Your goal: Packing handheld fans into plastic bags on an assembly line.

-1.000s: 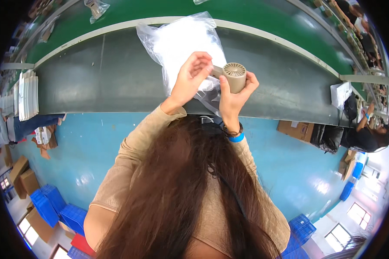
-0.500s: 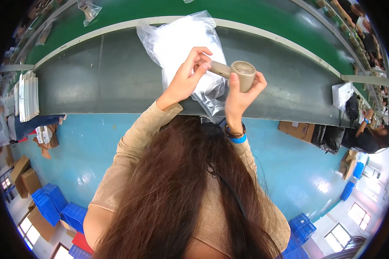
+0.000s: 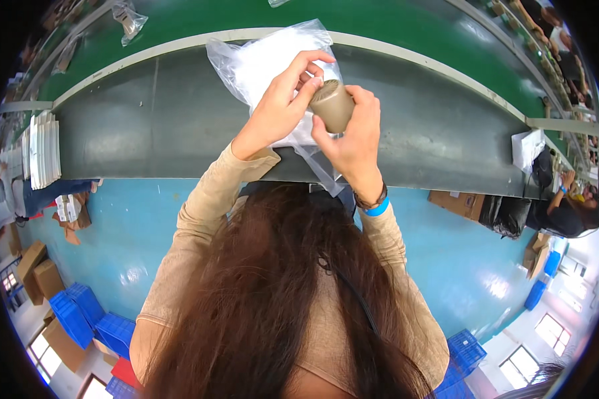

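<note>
My right hand (image 3: 358, 143) grips the round head of a beige-brown handheld fan (image 3: 334, 112), with thumb and fingers on opposite sides. The ribbed grille faces up and to the left, and the fan's handle is hidden from view. Close against the grille's left edge, my left hand (image 3: 279, 110) has thumb and fingertips pinched together; whatever lies between them cannot be made out. Beneath both hands, a clear plastic bag (image 3: 229, 63) with white contents rests on the dark bench top, one corner hanging toward me.
The dark bench (image 3: 113, 126) runs across, backed by a green conveyor belt (image 3: 199, 16) carrying bagged items (image 3: 129, 23). White flat stacks (image 3: 44, 149) stand at the left end, a white bag (image 3: 527, 147) at the right. Blue crates (image 3: 116, 332) and a cardboard box (image 3: 454, 203) sit on the floor.
The fan has been turned, so its handle no longer shows and its head has moved left to my left fingertips. My right hand has moved left with it; my left hand rose slightly.
</note>
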Available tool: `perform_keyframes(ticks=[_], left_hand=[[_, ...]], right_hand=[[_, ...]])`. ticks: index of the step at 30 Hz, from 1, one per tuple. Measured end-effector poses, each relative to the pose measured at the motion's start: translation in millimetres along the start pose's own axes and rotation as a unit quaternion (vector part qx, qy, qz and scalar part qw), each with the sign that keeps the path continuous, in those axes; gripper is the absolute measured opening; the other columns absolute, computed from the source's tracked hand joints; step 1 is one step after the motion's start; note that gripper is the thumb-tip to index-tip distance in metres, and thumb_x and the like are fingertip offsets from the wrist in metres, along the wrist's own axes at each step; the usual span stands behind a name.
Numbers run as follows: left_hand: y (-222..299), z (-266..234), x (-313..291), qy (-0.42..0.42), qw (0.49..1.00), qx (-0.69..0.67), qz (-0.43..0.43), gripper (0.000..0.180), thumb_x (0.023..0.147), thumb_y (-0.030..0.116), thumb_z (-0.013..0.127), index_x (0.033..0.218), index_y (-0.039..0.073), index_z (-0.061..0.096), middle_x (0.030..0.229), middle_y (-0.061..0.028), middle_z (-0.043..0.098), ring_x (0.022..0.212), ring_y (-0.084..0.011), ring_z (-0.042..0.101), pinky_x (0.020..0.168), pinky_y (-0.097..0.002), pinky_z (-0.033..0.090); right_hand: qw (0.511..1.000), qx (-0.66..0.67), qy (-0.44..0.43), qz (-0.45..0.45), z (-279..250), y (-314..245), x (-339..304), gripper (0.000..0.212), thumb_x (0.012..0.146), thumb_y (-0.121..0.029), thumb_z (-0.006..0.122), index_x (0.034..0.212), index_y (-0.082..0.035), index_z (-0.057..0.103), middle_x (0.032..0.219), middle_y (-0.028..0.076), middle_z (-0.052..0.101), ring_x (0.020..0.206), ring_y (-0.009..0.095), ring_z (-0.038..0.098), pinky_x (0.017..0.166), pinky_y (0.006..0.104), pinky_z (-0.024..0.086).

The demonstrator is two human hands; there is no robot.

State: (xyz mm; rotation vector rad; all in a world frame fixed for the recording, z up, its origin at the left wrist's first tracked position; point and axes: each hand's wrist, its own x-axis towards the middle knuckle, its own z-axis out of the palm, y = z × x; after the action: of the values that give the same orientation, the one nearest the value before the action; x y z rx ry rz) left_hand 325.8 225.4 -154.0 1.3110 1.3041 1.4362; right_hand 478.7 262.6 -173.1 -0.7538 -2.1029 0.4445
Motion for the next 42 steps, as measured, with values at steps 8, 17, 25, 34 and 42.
perform_keyframes(ticks=[8, 17, 25, 34, 42], left_hand=[[22.2, -2.9, 7.6, 0.016, 0.998, -0.036, 0.058, 0.029, 0.094, 0.004, 0.050, 0.123, 0.005, 0.050, 0.094, -0.0010, 0.052, 0.089, -0.0093, 0.051, 0.083, -0.0246, 0.042], [8.2, -12.0, 32.5, 0.071, 0.991, 0.051, 0.096, 0.020, 0.094, 0.004, 0.050, 0.115, 0.004, 0.050, 0.096, -0.0029, 0.054, 0.089, -0.0107, 0.054, 0.085, -0.0260, 0.044], [-36.2, -30.6, 60.6, 0.131, 0.982, 0.094, 0.095, 0.014, 0.092, 0.005, 0.051, 0.105, 0.003, 0.047, 0.092, -0.0081, 0.059, 0.082, -0.0197, 0.059, 0.074, -0.0329, 0.048], [-76.2, -34.3, 73.4, 0.160, 0.973, 0.163, 0.021, 0.015, 0.093, 0.009, 0.052, 0.105, 0.004, 0.046, 0.086, -0.0124, 0.060, 0.076, -0.0243, 0.060, 0.069, -0.0350, 0.048], [-53.2, -22.7, 65.1, 0.087, 0.992, 0.084, 0.021, 0.020, 0.093, 0.010, 0.052, 0.111, 0.004, 0.047, 0.088, -0.0098, 0.060, 0.073, -0.0189, 0.060, 0.068, -0.0309, 0.049]], right_hand=[[0.998, -0.029, 0.007, -0.049, -13.1, -4.9, 21.0, 0.061, 0.065, -0.013, 0.081, 0.118, -0.003, 0.055, 0.105, 0.014, 0.056, 0.090, 0.031, 0.052, 0.077, 0.0407, 0.045], [0.992, -0.017, -0.082, -0.097, -1.8, 11.0, 49.8, 0.063, 0.062, -0.022, 0.083, 0.117, -0.007, 0.057, 0.101, 0.011, 0.055, 0.089, 0.030, 0.053, 0.075, 0.0386, 0.045], [0.938, -0.124, -0.322, 0.023, -13.5, 33.7, 106.2, 0.063, 0.074, -0.055, 0.070, 0.117, -0.009, 0.063, 0.095, 0.013, 0.067, 0.086, 0.030, 0.062, 0.075, 0.0382, 0.048], [0.846, 0.206, -0.489, -0.051, -0.5, 117.7, 132.1, 0.018, 0.082, -0.017, 0.072, 0.085, -0.001, 0.066, 0.075, 0.005, 0.055, 0.070, 0.014, 0.049, 0.063, 0.0279, 0.040], [0.872, 0.371, -0.310, 0.077, 1.3, 107.4, 97.2, 0.006, 0.080, -0.005, 0.070, 0.080, -0.001, 0.066, 0.094, 0.001, 0.046, 0.088, 0.014, 0.045, 0.078, 0.0264, 0.038]])
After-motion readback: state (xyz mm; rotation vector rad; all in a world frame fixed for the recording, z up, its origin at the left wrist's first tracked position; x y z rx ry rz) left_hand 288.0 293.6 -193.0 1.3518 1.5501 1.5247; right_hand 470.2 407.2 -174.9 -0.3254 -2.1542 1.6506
